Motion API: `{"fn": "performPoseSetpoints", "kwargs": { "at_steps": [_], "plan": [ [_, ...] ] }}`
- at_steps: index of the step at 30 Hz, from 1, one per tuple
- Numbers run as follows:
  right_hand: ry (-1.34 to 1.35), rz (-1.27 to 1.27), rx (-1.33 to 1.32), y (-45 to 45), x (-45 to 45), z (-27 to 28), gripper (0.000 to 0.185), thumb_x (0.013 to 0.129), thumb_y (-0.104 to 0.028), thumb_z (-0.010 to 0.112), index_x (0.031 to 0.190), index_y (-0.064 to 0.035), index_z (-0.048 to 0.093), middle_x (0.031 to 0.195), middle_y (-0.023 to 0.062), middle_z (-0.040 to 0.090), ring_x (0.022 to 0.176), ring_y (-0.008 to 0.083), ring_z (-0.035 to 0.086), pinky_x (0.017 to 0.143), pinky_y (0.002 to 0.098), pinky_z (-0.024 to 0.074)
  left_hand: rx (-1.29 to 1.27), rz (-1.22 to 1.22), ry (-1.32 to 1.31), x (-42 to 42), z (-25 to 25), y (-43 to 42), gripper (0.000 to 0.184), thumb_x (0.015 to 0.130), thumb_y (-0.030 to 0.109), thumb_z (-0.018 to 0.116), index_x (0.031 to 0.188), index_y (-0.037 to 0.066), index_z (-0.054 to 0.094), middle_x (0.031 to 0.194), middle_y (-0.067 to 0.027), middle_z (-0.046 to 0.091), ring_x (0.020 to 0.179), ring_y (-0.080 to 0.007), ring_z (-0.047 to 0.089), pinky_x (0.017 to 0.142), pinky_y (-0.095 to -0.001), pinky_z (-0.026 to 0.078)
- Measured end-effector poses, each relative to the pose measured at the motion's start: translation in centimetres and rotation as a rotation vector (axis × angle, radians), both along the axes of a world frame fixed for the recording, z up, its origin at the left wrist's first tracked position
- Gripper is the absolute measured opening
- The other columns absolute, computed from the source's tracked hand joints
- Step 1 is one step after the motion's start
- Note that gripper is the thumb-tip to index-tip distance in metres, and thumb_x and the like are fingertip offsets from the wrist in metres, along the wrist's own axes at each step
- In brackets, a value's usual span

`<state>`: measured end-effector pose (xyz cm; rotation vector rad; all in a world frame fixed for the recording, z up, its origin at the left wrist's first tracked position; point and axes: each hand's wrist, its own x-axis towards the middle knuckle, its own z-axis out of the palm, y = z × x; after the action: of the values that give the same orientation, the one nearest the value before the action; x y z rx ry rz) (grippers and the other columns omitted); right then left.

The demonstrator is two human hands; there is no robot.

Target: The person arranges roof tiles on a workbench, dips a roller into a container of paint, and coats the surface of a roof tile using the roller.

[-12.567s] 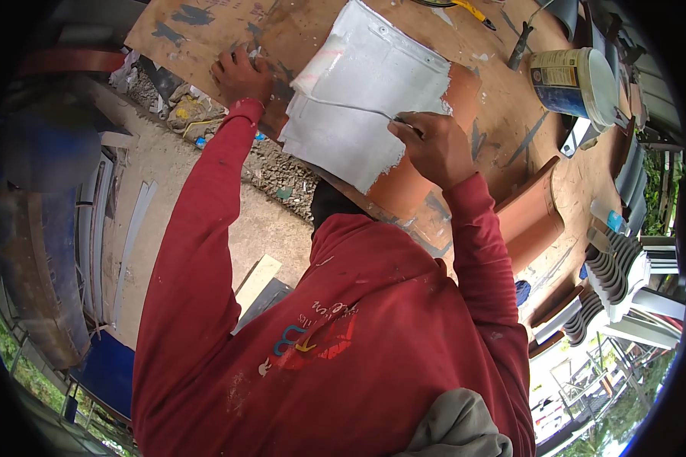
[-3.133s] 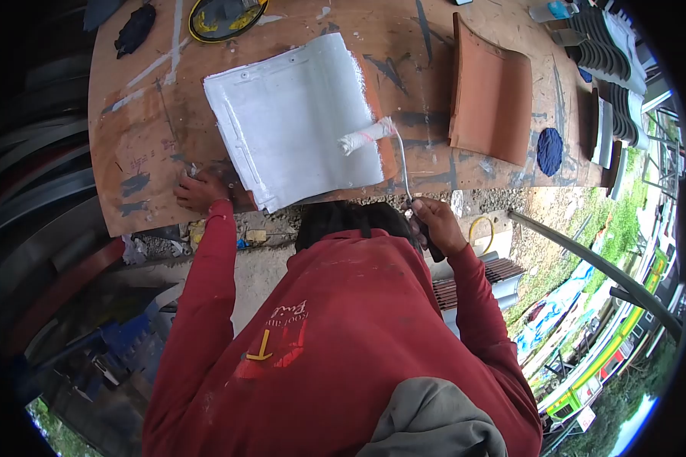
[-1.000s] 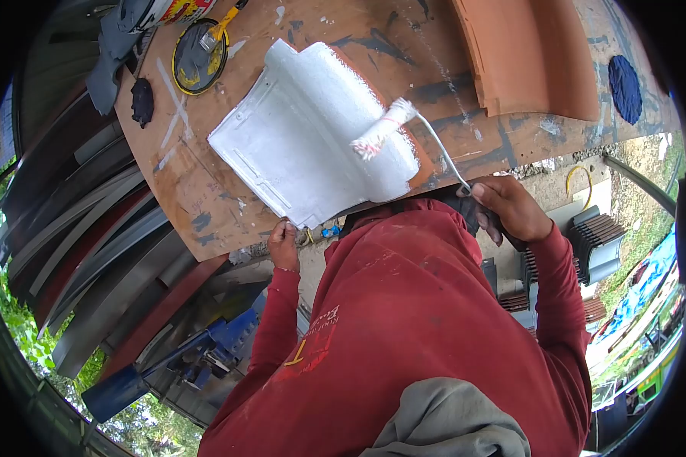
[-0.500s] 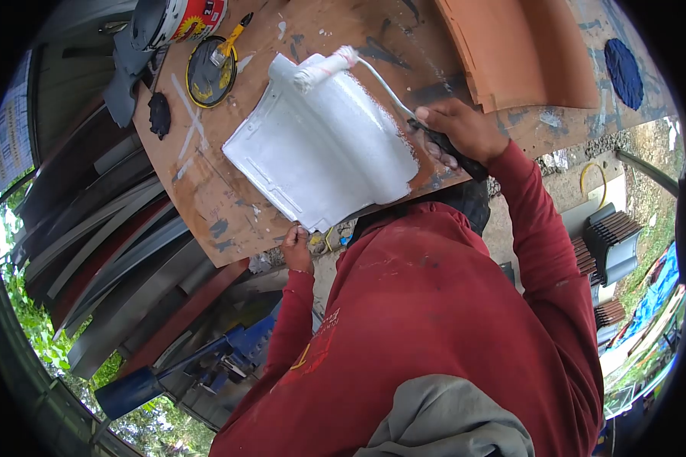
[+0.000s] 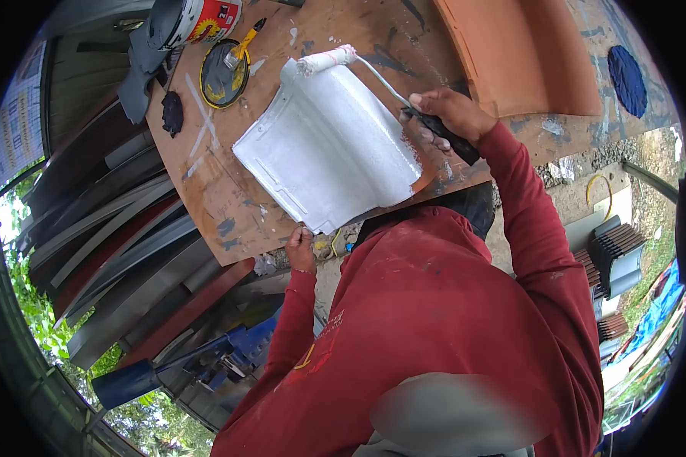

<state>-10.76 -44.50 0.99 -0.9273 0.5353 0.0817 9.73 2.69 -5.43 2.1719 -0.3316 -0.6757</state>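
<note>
My right hand [image 5: 451, 120] is wrapped round the black handle of a paint roller [image 5: 327, 60]. The roller's white sleeve rests at the far edge of a curved tile [image 5: 320, 145] coated in white paint. A strip of bare orange-brown shows along the tile's right edge. At the tile's near left corner, the fingers of my left hand [image 5: 300, 247] are pressed together on its edge. The tile lies on a paint-stained brown board [image 5: 213, 206].
An unpainted terracotta tile [image 5: 526, 61] lies at the right, beside a dark blue cloth [image 5: 627, 81]. At the far left are a paint bucket [image 5: 198, 19], and a lid [image 5: 225, 74] with a yellow-handled brush [image 5: 245, 44]. Grey and red curved panels [image 5: 137, 259] are stacked left of the board.
The roller has moved from the right part of the tile to its far edge, and my right hand has moved away from my body with it. My left hand has stayed at the near corner.
</note>
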Motion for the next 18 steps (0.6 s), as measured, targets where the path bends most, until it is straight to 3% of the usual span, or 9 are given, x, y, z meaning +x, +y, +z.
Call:
{"fn": "performPoseSetpoints", "kwargs": {
  "at_steps": [5, 7, 11, 18],
  "plan": [
    [-0.017, 0.005, 0.016, 0.9, -1.6, -0.4, 0.042, 0.112, -0.036, 0.047, 0.111, 0.0026, 0.065, 0.062, 0.0035, 0.058, 0.04, 0.0109, 0.049, 0.037, 0.0276, 0.042, 0.001, 0.032, -0.042, -0.5, -0.8, 0.1, 0.024, 0.105, 0.021, 0.065, 0.099, -0.002, 0.068, 0.09, 0.0026, 0.061, 0.084, -0.0082, 0.051, 0.077, -0.0274, 0.046],
    [0.03, 0.0, 0.016, 2.6, -4.9, -0.3, 0.043, 0.112, -0.037, 0.047, 0.111, 0.0029, 0.065, 0.062, 0.0039, 0.058, 0.04, 0.0108, 0.049, 0.037, 0.0275, 0.042, 0.077, 0.02, -0.11, -0.6, -0.4, 0.0, 0.024, 0.106, 0.022, 0.065, 0.102, -0.002, 0.068, 0.089, 0.0036, 0.06, 0.083, -0.0079, 0.051, 0.076, -0.0272, 0.045],
    [0.134, 0.0, 0.041, 7.1, -13.5, -0.1, 0.047, 0.112, -0.039, 0.046, 0.113, 0.0042, 0.064, 0.063, 0.0045, 0.058, 0.041, 0.0097, 0.05, 0.038, 0.0254, 0.0427, -0.051, 0.111, 0.092, 0.0, -1.6, 1.2, 0.026, 0.106, 0.025, 0.065, 0.102, -0.001, 0.068, 0.088, 0.004, 0.057, 0.081, -0.0073, 0.048, 0.075, -0.0257, 0.043],
    [0.234, -0.012, 0.136, 10.9, -22.6, 1.8, 0.05, 0.109, -0.045, 0.052, 0.114, 0.002, 0.067, 0.061, 0.0027, 0.058, 0.041, 0.0084, 0.05, 0.039, 0.024, 0.0431, -0.006, -0.003, -0.057, -0.3, -0.7, 0.2, 0.025, 0.106, 0.023, 0.065, 0.1, -0.001, 0.066, 0.089, 0.0037, 0.056, 0.083, -0.0078, 0.048, 0.075, -0.0265, 0.044]
  ]
}}
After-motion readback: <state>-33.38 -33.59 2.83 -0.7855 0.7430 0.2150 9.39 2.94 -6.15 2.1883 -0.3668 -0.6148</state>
